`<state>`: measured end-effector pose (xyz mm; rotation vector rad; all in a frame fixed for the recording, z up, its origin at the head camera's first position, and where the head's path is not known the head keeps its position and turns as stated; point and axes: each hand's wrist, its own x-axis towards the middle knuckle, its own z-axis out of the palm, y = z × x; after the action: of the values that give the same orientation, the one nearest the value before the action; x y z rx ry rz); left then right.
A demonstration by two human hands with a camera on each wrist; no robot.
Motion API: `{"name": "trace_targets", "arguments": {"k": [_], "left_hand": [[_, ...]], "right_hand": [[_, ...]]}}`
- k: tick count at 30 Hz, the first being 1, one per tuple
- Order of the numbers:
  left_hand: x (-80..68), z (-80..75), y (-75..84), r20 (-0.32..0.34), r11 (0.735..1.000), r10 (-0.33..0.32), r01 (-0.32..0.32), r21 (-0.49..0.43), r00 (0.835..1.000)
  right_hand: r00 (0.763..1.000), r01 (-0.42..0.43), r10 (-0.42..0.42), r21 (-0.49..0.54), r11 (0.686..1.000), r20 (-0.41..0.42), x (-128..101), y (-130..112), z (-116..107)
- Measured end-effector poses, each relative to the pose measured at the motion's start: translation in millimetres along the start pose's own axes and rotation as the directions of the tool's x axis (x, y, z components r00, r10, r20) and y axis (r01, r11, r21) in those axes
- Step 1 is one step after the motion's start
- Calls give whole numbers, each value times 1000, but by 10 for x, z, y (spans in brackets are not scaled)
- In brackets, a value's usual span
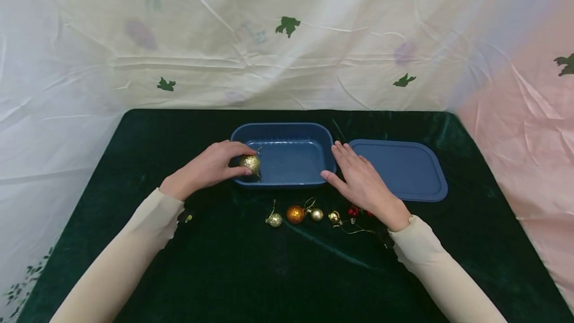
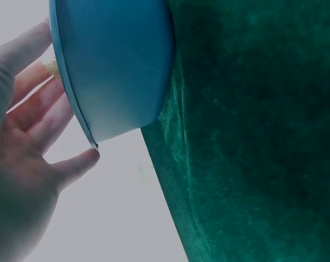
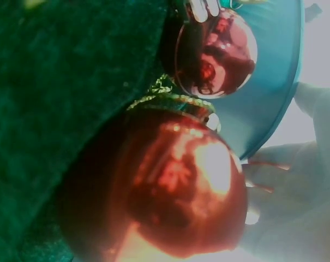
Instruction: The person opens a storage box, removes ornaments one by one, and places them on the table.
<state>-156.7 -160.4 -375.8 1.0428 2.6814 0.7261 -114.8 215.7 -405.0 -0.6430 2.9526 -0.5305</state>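
The fingers (image 1: 237, 156) of the left hand (image 1: 207, 167) are curled round a gold glitter bauble (image 1: 250, 163), pinching it just over the near left rim of the rectangular blue plastic tub (image 1: 283, 131); the bauble is at the tub's edge, held and not yet let go. In the left wrist view the thumb lies just under the tub's lip.

The fingers of the right hand (image 1: 362, 181) lie straight and together, flat against the tub's right end wall, holding nothing. Beside that hand, further right, the flat blue plastic lid (image 1: 403, 169) lies on the dark green velvet counter (image 1: 278, 273), off the tub.

The tub's floor looks bare, so judging by this, the held bauble would be the first one in. Left on the counter in front of the tub are a pale gold bauble (image 1: 274, 220), an orange glitter bauble (image 1: 295, 214), two small gold baubles (image 1: 316, 214) and shiny red baubles (image 1: 353, 211), the red ones partly hidden by the right wrist and large in the right wrist view (image 3: 170, 185).
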Motion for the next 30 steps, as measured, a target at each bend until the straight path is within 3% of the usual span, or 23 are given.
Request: {"name": "trace_targets", "arguments": {"k": [10,18,30], "left_hand": [[-159,72,63,-141,997,-6,-6,-79,990],[-253,109,145,-261,993,32,-60,-102,965],[-378,161,288,-354,990,74,-111,-85,932]], "right_hand": [[1000,-11,11,0,1000,3,-7,4,1],[1000,-19,19,4,1000,6,-7,10,-6],[1000,-15,15,12,1000,0,-22,19,-6]]}}
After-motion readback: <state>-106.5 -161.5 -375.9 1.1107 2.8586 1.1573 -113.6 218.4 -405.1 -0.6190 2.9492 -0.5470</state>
